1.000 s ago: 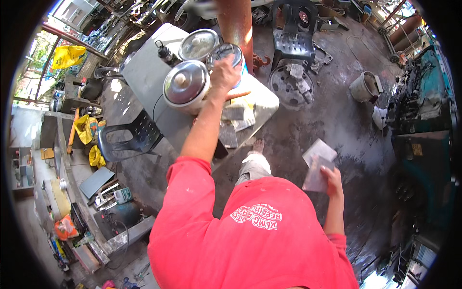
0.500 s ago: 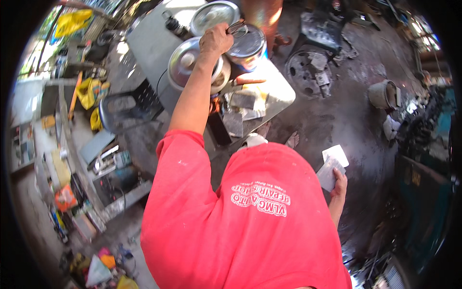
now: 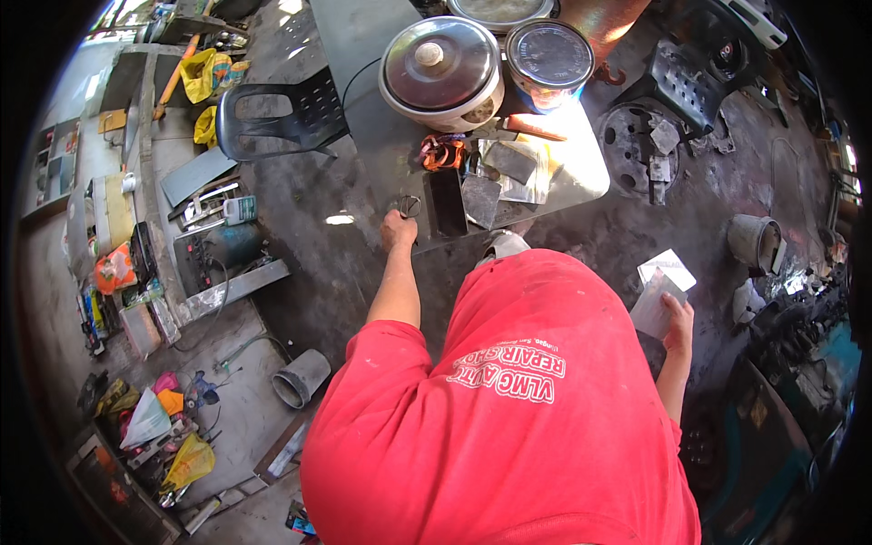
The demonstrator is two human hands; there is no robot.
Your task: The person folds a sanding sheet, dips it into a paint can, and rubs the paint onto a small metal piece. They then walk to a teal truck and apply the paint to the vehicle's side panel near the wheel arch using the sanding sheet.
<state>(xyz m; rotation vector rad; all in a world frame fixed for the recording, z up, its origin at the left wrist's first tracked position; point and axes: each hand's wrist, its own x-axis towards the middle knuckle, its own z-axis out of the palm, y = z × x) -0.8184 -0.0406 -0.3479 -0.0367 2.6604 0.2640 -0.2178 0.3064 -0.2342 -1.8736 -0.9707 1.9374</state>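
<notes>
My left hand (image 3: 399,232) is closed around what look like thin, dark-framed eyeglasses (image 3: 411,207), at the near left edge of the grey table (image 3: 372,136). Just right of it, a long black box-like object (image 3: 446,203) lies on the table, next to a dark grey flat piece (image 3: 480,201). Low on the right, my right hand (image 3: 678,322) grips a grey rectangular sheet (image 3: 649,309) between thumb and fingers. A white sheet (image 3: 668,270) sticks out behind the grey one. Part of that grip is hidden by the sheets.
A lidded pot (image 3: 440,68) and a dark-lidded bucket (image 3: 548,59) stand on the table, near orange-handled items (image 3: 441,153). A black plastic chair (image 3: 282,113) stands left. Right are a wheel rim (image 3: 627,150) and a grey bucket (image 3: 754,241).
My left hand has moved from above the lids, with the glasses, toward me to the table's near left edge. My right hand still holds the sheets. The whole view has shifted.
</notes>
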